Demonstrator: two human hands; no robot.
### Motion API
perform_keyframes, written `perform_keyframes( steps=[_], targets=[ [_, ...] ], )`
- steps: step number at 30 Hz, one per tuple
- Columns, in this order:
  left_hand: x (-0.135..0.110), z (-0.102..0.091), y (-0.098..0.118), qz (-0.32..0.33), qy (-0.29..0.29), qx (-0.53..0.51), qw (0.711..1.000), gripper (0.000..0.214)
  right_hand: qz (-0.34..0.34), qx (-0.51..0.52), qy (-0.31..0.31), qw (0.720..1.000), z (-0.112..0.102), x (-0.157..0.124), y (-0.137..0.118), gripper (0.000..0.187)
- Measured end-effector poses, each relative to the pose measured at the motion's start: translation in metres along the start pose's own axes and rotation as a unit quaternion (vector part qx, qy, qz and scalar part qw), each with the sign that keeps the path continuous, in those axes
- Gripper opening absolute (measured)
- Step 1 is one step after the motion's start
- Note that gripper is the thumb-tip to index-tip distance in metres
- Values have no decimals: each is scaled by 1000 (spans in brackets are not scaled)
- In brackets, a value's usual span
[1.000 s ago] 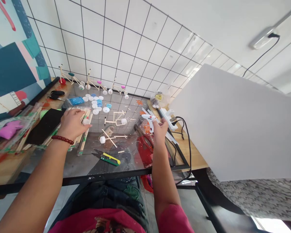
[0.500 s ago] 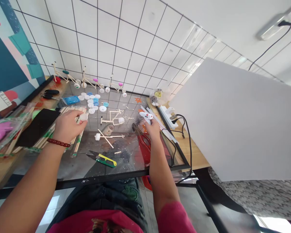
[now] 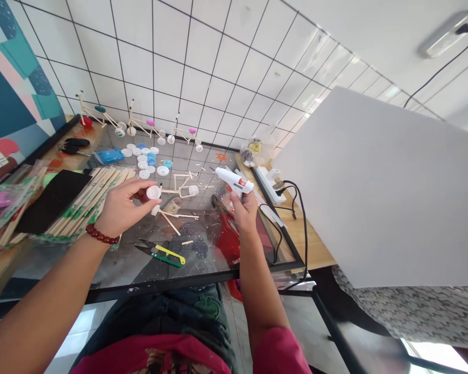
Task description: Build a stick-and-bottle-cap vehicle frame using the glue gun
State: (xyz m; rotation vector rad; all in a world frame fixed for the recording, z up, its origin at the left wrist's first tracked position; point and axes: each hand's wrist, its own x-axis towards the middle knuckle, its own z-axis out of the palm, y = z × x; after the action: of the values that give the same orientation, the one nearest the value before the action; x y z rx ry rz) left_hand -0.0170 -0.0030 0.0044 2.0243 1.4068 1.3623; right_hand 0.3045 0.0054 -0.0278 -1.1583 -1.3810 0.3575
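Your left hand [image 3: 122, 208] pinches a small white cap [image 3: 153, 192] between thumb and fingers, its hollow side showing, raised over the near end of a crossed stick piece [image 3: 167, 221]. A red bead bracelet [image 3: 102, 235] circles that wrist. Your right hand [image 3: 245, 209] is closed round the handle of a white glue gun [image 3: 234, 181], whose nozzle points away from you and to the left, well apart from the cap. Between your hands, on the glass tabletop [image 3: 203, 254], lies a stick frame [image 3: 170, 192] with a white cap at its right end. Nearer you are the snips [image 3: 161, 253], their green and yellow handles toward the right. Just beside your left hand is a bundle of sticks [image 3: 89, 200], with a black sheet [image 3: 54, 200] beside it. Beyond that hand, loose white and blue caps [image 3: 143, 159] lie near a blue packet [image 3: 109, 156]. To the right of the glue gun sits a white power strip [image 3: 270, 186] with a plug in it. Farthest off, three stick models [image 3: 140, 122] stand in a row along the tiled wall [image 3: 171, 67].
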Motion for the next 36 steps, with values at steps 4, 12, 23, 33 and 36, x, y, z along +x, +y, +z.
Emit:
perform_keyframes(
  steps=[4,12,23,33,36],
  targets=[
    [4,-3,0,-11,74,-18,997,31,-5,34,8,999,4,-3,-1,37],
    [1,3,-3,-94,33,-69,993,35,23,134,-119,984,14,-20,-27,42],
    [-4,12,0,18,-8,-53,998,29,-113,-30,-241,963,31,-35,-40,30],
    [-5,16,-3,8,4,-45,999,28,-152,-54,-248,955,31,-35,-42,29],
    [-5,14,-1,-15,-4,-41,999,31,-145,-52,-243,958,32,-36,-41,30]
  ],
)
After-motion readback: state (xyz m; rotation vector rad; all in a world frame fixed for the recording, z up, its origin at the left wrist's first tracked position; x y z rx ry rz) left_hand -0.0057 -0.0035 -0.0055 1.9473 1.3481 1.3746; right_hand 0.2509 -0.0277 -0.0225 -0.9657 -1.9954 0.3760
